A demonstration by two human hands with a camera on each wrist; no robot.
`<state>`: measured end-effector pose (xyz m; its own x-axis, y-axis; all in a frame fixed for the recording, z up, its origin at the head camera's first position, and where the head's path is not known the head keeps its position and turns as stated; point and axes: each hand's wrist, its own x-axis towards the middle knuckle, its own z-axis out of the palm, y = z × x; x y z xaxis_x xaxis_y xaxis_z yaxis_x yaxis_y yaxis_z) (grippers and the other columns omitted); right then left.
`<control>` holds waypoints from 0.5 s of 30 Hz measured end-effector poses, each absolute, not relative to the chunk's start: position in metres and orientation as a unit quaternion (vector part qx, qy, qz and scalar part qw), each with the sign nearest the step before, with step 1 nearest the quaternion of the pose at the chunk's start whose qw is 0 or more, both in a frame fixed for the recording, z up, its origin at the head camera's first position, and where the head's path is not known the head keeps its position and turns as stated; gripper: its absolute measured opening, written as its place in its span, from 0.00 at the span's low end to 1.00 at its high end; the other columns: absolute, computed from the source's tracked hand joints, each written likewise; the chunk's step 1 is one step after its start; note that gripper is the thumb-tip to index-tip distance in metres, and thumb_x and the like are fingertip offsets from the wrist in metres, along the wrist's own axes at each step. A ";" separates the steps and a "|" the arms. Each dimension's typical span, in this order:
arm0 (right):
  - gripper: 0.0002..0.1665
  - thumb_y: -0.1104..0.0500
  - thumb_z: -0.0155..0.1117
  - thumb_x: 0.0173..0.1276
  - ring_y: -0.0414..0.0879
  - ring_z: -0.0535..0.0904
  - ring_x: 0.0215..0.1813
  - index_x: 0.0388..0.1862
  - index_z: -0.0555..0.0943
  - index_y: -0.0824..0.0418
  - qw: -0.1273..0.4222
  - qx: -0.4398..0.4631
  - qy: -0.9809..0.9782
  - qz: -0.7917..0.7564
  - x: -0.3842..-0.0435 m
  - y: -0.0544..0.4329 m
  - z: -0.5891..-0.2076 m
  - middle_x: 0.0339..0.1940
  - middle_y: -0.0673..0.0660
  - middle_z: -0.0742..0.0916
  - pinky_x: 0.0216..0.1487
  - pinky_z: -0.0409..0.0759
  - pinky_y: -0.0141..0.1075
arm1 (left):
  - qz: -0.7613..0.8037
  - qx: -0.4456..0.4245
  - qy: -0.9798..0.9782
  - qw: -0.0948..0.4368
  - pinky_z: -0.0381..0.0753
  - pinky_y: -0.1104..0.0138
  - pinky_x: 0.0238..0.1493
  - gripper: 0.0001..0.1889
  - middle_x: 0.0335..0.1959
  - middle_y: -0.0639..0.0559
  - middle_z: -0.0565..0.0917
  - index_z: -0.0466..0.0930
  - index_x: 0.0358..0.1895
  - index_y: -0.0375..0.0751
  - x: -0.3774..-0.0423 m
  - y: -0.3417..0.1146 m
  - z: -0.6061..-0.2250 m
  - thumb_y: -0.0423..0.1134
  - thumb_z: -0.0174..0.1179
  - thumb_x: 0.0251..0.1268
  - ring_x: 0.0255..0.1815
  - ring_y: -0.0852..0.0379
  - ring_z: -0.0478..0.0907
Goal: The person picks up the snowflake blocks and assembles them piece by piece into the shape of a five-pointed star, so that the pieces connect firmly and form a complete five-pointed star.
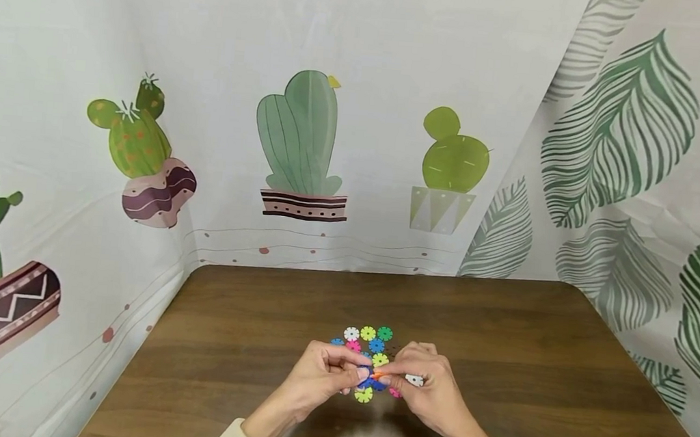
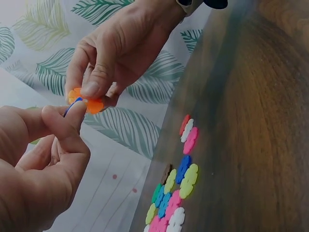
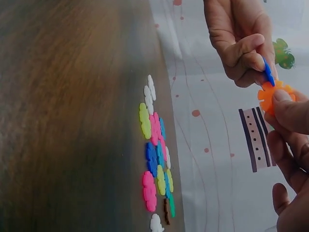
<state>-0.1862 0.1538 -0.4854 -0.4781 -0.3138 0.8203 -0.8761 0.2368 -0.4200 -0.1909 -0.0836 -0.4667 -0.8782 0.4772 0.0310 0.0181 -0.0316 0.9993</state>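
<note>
Between thumb and fingers my left hand (image 1: 324, 375) pinches a blue notched flower disc (image 3: 268, 72). My right hand (image 1: 435, 391) grips an orange notched flower disc (image 2: 94, 106) by thumb and fingers. The two discs meet edge to edge, set at an angle to each other; whether their slots interlock I cannot tell. Both hands are close together above a loose spread of similar discs on the table. Just in front of them lies a yellow-green disc (image 1: 363, 395); the left hand's fingers cover much of the blue disc.
On the brown wooden table (image 1: 243, 320) several flat discs lie together, among them a green disc (image 1: 385, 333), a white disc (image 1: 351, 333) and a pink disc (image 3: 149, 191). A cloth (image 1: 389, 36) printed with cacti and leaves hangs behind the table's far edge.
</note>
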 end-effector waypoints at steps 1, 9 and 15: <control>0.23 0.74 0.82 0.51 0.36 0.84 0.36 0.40 0.94 0.50 0.307 0.409 -0.728 0.457 -0.186 0.153 -0.486 0.27 0.42 0.89 0.55 0.70 0.33 | 0.694 0.182 0.677 0.164 0.80 0.77 0.30 0.14 0.32 0.57 0.90 0.86 0.52 0.19 -0.190 -0.083 -0.467 0.28 0.70 0.68 0.25 0.69 0.78; 0.21 0.73 0.82 0.52 0.36 0.84 0.36 0.40 0.95 0.51 0.299 0.396 -0.739 0.455 -0.184 0.151 -0.488 0.28 0.40 0.90 0.53 0.72 0.34 | 0.680 0.165 0.697 0.158 0.80 0.77 0.29 0.13 0.38 0.42 0.91 0.88 0.51 0.23 -0.189 -0.084 -0.467 0.28 0.71 0.68 0.24 0.69 0.78; 0.20 0.62 0.84 0.60 0.40 0.88 0.44 0.50 0.93 0.45 0.194 0.328 -0.807 0.451 -0.190 0.164 -0.493 0.41 0.43 0.94 0.51 0.77 0.36 | 0.679 0.150 0.701 0.158 0.80 0.76 0.30 0.15 0.30 0.58 0.87 0.88 0.53 0.24 -0.190 -0.083 -0.465 0.32 0.72 0.69 0.24 0.68 0.78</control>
<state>-0.1899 0.1644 -0.4933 -0.7096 -0.3542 0.6091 -0.7044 0.3772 -0.6013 -0.1895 -0.0831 -0.4648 -0.9053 0.4243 -0.0176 -0.0036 0.0339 0.9994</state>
